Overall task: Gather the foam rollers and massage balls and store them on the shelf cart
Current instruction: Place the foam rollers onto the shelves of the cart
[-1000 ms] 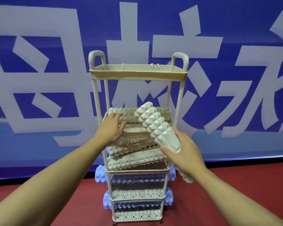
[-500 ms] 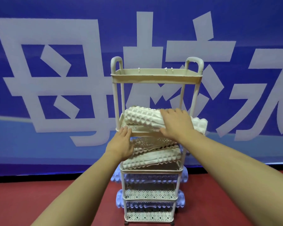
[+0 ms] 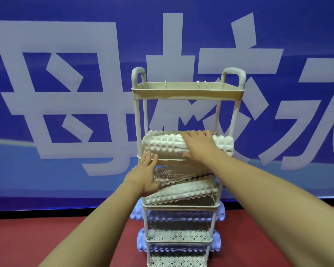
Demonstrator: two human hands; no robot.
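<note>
A cream shelf cart stands on the red floor in front of a blue banner with large pale characters. Its top tray holds nothing that can be seen from here. On the second shelf a white ridged foam roller lies lengthwise from left to right, its right end sticking out past the right post. The right hand lies over the roller's middle, fingers spread across the top and thumb low on the near side, grasping it. The left hand is at the cart's near left corner, its straight, released fingers touching the second shelf's front rim just below the roller. Another white foam roller lies tilted on the third shelf. Pale blue rollers lie across the two lower shelves, their ends poking out at both sides.
</note>
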